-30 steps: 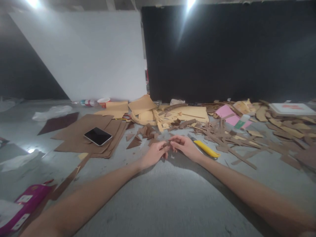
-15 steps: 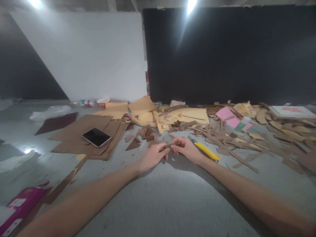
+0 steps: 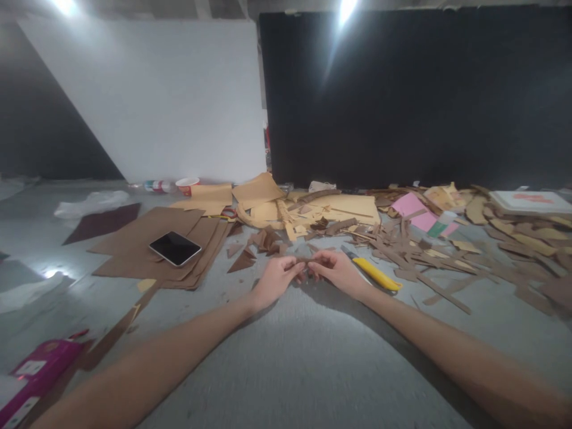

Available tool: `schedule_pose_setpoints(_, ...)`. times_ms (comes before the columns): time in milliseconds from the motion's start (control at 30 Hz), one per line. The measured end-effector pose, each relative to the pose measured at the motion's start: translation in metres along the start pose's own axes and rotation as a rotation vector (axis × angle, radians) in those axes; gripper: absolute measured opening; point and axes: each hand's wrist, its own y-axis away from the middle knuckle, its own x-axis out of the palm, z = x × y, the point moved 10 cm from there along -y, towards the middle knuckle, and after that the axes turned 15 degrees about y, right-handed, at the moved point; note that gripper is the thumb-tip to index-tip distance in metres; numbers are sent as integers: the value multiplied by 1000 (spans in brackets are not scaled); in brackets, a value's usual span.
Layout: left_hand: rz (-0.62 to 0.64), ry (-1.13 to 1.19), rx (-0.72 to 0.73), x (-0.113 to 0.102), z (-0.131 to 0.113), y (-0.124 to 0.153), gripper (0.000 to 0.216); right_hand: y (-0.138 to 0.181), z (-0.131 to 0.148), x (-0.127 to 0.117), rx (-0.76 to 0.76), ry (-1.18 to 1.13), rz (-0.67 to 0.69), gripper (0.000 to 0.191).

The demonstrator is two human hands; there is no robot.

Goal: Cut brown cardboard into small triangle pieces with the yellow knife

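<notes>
Between my two hands, low over the grey table [image 3: 286,369], is a small brown strip [image 3: 303,260] that looks like paper or thin card. My left hand [image 3: 277,279] pinches its left end between thumb and fingers. At the other end, my right hand [image 3: 334,271] grips it the same way; the fingers partly hide the strip. Just right of my right hand lies a yellow utility knife [image 3: 376,274], its blade end pointing away from me. Brown triangular scraps [image 3: 243,262] lie beyond my left hand.
A phone [image 3: 174,248] rests on stacked brown sheets [image 3: 134,265] at left. Brown offcuts [image 3: 420,262] are strewn at right, near pink paper [image 3: 415,211] and a white box [image 3: 529,202]. Yellow sheets [image 3: 353,205] lie behind. A magenta power strip [image 3: 47,363] is at lower left.
My hands have drawn slightly apart, the left one shifting left, and more of the brown strip shows between the fingertips. Both still hold it.
</notes>
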Motion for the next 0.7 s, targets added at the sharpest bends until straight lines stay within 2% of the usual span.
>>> schedule_pose_setpoints(400, 23, -65, 5, 3, -4, 2, 39, 0, -16, -1, 67, -13, -42, 41)
schedule_pose_setpoints(700, 11, -55, 8, 3, -3, 3, 34, 1, -10, 1, 50, 16, 4, 46)
